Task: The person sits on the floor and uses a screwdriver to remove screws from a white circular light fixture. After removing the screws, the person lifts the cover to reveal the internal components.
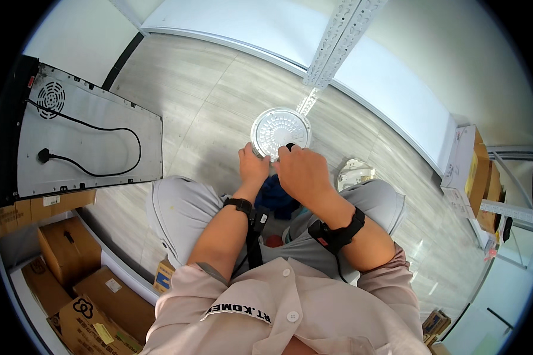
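Note:
A round, pale disc-shaped part point(281, 127) with a ring pattern of raised or cut marks is in front of me, over the floor between my knees. My left hand point(254, 165) is closed at its near left rim, fingers bent against the edge. Close beside it, my right hand point(304, 170) is closed round a tool with a rounded black end point(289, 146) that shows above the fingers. The rest of that tool is hidden by my hand. Dark blue cloth point(272, 198) lies just below my hands.
A white curved part point(355, 173) lies by my right knee. To the left stands a metal-cased appliance point(95, 133) with a black power cord point(139, 148). Cardboard boxes point(71, 251) fill a lower-left shelf. A perforated metal post point(337, 44) and white shelving point(391, 89) stand ahead.

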A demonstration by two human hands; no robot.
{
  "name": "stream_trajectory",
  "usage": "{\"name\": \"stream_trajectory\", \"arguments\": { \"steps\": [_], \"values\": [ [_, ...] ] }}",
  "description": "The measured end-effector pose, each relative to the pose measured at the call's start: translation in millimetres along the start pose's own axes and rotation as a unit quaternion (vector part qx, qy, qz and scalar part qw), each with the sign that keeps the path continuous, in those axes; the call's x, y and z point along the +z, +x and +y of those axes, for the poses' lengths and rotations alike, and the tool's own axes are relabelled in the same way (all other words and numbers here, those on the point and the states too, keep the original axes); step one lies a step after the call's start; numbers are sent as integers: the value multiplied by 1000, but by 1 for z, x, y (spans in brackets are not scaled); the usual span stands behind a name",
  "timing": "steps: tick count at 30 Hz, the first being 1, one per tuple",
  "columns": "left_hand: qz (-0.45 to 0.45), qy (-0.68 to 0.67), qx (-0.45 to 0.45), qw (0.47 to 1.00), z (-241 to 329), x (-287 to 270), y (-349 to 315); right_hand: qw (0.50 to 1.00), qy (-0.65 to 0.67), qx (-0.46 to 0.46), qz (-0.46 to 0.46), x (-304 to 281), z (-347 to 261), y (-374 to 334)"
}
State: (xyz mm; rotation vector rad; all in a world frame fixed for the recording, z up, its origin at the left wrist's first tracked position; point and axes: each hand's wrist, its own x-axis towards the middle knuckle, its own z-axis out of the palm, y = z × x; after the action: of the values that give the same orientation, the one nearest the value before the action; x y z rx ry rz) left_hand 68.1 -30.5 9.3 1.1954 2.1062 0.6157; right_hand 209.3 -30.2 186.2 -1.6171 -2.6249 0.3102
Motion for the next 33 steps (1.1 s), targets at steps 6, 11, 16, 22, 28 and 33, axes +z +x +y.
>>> {"name": "stream_trajectory", "arguments": {
  "steps": [6,11,16,22,28,33],
  "values": [
    [-18,62,72,995,-33,16,8,998,27,53,36,-32,5,6],
    [-77,93,51,991,-9,-1,-6,992,47,74,95,-32,23,8],
    [-57,153,61,985,-11,1,-20,994,60,86,35,-37,17,7],
    [-79,146,10,986,1,4,-34,995,35,92,30,-38,17,4],
    [-140,139,-26,980,14,11,-49,994,37,101,34,-45,18,5],
    [-167,160,-45,972,20,14,-52,992,26,115,40,-51,19,5]
  ]
}}
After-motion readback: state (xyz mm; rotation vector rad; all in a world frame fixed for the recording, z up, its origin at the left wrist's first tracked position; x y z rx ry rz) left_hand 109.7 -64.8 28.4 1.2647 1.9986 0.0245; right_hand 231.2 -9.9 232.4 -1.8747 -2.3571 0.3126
